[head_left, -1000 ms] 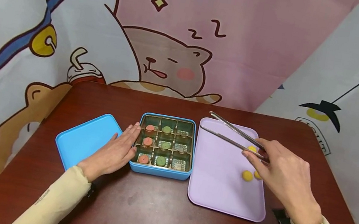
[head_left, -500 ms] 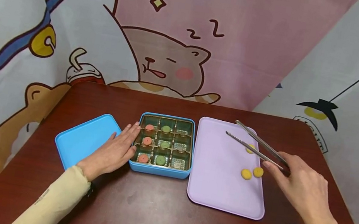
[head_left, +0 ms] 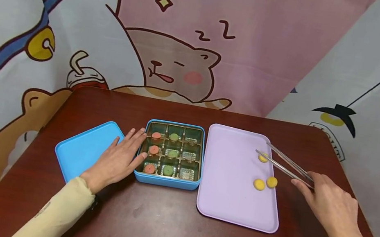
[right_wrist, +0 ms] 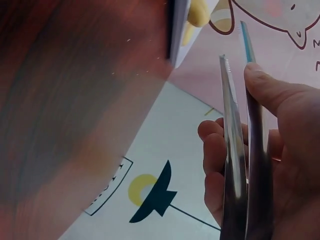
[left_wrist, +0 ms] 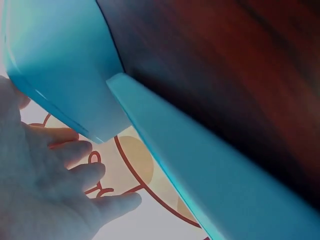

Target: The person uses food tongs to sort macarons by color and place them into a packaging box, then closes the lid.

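Observation:
My left hand (head_left: 117, 161) lies with straight fingers against the left side of a blue box (head_left: 166, 181), fingertips at its rim. A divided gold insert fills the box; small pink discs (head_left: 153, 149) sit in its left column, green discs (head_left: 168, 170) in the middle one. On the right, my right hand (head_left: 334, 209) grips metal tongs (head_left: 288, 166), their arms spread apart. The tong tips are over a yellow disc (head_left: 263, 158) at the far right of a lilac tray (head_left: 230, 191); whether they touch it, I cannot tell. Two more yellow discs (head_left: 259, 184) lie nearer on the tray.
A blue lid (head_left: 85, 151) lies at an angle left of the box, partly under the left forearm. The tray stands close beside the box's right side. Brown table (head_left: 157, 229) stretches in front; a printed cloth (head_left: 258, 63) hangs behind it.
My right hand has moved right and slightly down with the tongs, whose tips went from the tray's far left corner to the far yellow disc. The left hand stays at the box.

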`<move>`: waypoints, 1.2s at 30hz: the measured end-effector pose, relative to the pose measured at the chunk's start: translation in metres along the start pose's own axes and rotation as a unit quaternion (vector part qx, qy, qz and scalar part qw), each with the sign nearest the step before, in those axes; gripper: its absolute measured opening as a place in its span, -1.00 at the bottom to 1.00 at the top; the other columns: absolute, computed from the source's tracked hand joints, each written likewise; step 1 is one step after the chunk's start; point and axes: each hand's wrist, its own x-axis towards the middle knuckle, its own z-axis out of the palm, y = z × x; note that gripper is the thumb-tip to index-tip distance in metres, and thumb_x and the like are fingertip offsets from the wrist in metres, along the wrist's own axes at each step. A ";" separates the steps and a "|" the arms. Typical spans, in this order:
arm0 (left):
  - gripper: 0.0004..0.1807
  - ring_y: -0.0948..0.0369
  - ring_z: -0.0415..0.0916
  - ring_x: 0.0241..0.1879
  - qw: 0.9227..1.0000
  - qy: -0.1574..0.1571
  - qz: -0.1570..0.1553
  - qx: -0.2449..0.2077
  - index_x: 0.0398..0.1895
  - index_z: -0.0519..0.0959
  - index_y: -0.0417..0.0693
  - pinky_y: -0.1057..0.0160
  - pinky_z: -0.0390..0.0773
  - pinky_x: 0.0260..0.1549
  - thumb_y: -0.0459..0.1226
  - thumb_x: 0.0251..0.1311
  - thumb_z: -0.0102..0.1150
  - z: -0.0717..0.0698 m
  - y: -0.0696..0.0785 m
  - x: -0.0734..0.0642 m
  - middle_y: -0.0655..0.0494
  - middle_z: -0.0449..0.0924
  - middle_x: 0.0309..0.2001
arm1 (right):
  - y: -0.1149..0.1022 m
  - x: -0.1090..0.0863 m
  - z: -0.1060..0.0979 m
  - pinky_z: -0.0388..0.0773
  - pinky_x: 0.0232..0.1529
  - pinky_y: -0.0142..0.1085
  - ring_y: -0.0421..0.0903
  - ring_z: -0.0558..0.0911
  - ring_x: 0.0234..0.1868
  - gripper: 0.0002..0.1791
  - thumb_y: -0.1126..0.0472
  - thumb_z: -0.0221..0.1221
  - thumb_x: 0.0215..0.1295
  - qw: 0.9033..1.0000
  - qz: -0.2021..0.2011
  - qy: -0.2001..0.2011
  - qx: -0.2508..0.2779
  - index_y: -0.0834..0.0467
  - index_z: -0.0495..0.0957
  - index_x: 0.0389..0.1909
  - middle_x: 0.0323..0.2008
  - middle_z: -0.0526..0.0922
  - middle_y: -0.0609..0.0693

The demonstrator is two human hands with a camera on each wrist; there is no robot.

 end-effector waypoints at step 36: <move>-0.07 -0.09 -0.29 0.65 0.999 -0.041 -0.021 -0.015 0.69 -0.15 -0.15 -0.44 -0.11 0.43 0.29 0.56 -0.31 0.002 0.003 0.006 -0.04 -0.26 0.69 | 0.003 -0.005 0.008 0.26 -0.76 -0.28 -0.11 0.34 -0.66 -0.42 -0.09 0.53 0.11 0.998 -0.033 -0.040 -0.027 0.32 0.61 -0.14 -0.47 0.63 0.15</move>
